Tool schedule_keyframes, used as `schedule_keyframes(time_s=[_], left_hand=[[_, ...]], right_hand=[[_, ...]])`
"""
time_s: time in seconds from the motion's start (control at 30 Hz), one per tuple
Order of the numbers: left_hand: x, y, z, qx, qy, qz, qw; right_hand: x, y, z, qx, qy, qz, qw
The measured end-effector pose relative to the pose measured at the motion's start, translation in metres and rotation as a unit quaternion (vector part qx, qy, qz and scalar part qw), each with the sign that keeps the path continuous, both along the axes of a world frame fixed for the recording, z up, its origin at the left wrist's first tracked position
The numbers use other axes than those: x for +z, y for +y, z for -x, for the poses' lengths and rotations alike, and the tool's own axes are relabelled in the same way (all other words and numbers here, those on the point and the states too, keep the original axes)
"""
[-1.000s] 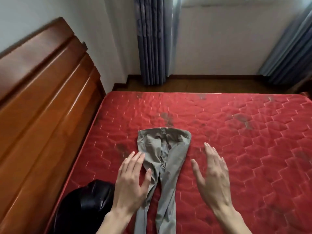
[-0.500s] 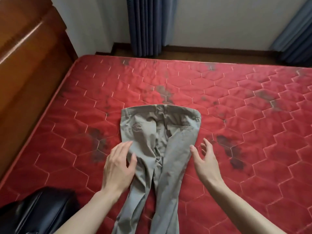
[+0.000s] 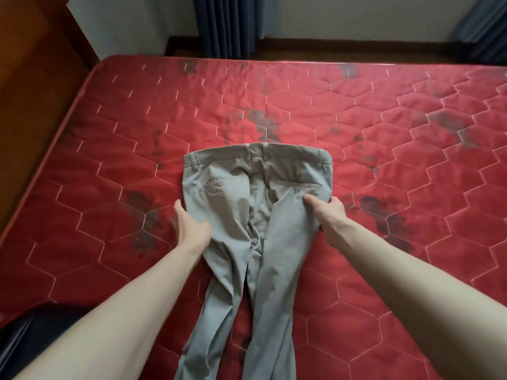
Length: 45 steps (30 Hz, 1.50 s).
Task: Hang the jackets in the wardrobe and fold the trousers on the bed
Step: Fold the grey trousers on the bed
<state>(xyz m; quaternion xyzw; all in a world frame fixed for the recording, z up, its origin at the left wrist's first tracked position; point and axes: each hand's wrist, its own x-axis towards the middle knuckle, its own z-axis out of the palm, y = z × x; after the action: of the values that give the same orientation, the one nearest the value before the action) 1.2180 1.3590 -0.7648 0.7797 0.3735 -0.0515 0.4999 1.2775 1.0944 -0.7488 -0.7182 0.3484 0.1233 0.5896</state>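
Grey trousers (image 3: 241, 215) lie flat on the red quilted bed (image 3: 384, 133), waistband away from the person, legs running toward the near edge and out of the bottom of the frame. The seat faces up, with two back pockets and belt loops showing. The cloth is wrinkled along the centre seam, and the two legs lie close together, the left one partly creased.

The left hand (image 3: 192, 229) rests at the left outer edge of the trousers, just below the hip. Its thumb lies on top of the cloth and the fingers are tucked at or under the edge, so it seems to grip the side seam, though the fingers themselves are mostly hidden.

The right hand (image 3: 329, 212) holds the right outer edge at about the same height. Its thumb presses on top of the cloth near the right pocket and the fingers curl round the edge, pinching it.

A dark shiny garment (image 3: 24, 333) lies at the near left corner of the bed, partly behind the left forearm. A wooden headboard (image 3: 33, 78) stands along the left side. Blue curtains (image 3: 225, 23) hang by the far wall.
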Motion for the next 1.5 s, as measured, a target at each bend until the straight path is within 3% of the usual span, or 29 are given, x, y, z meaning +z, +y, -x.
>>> schedule_keyframes(time_s=[0.17, 0.33, 0.47, 0.67, 0.8, 0.93, 1.07, 1.23, 1.5], left_hand=[[0.004, -0.004, -0.006, 0.073, 0.029, 0.017, 0.997], [0.044, -0.004, -0.003, 0.085, -0.027, 0.118, 0.989], [0.097, -0.017, 0.002, 0.078, -0.046, 0.192, 0.977], [0.204, -0.041, 0.030, 0.048, -0.028, 0.195, 0.979], [0.285, -0.063, 0.078, 0.090, -0.006, 0.332, 0.939], [0.363, -0.083, 0.146, -0.012, 0.023, 0.387, 0.922], [0.421, -0.099, 0.197, -0.050, 0.052, 0.417, 0.906], [0.477, -0.106, 0.252, -0.040, 0.055, 0.354, 0.933], [0.579, -0.136, 0.309, -0.108, -0.038, 0.311, 0.944]], right_hand=[[-0.002, 0.006, 0.014, -0.005, -0.022, -0.025, 0.999], [0.032, -0.009, 0.040, -0.009, -0.076, -0.146, 0.986], [0.080, -0.022, 0.067, -0.022, -0.093, -0.215, 0.972], [0.174, -0.054, 0.092, -0.001, -0.098, -0.212, 0.972], [0.265, -0.084, 0.135, 0.066, -0.102, -0.236, 0.964], [0.355, -0.103, 0.197, 0.151, -0.111, -0.208, 0.960], [0.423, -0.111, 0.242, 0.126, -0.129, -0.158, 0.971], [0.489, -0.134, 0.293, 0.085, -0.147, -0.136, 0.976], [0.586, -0.161, 0.346, 0.190, -0.231, -0.039, 0.953]])
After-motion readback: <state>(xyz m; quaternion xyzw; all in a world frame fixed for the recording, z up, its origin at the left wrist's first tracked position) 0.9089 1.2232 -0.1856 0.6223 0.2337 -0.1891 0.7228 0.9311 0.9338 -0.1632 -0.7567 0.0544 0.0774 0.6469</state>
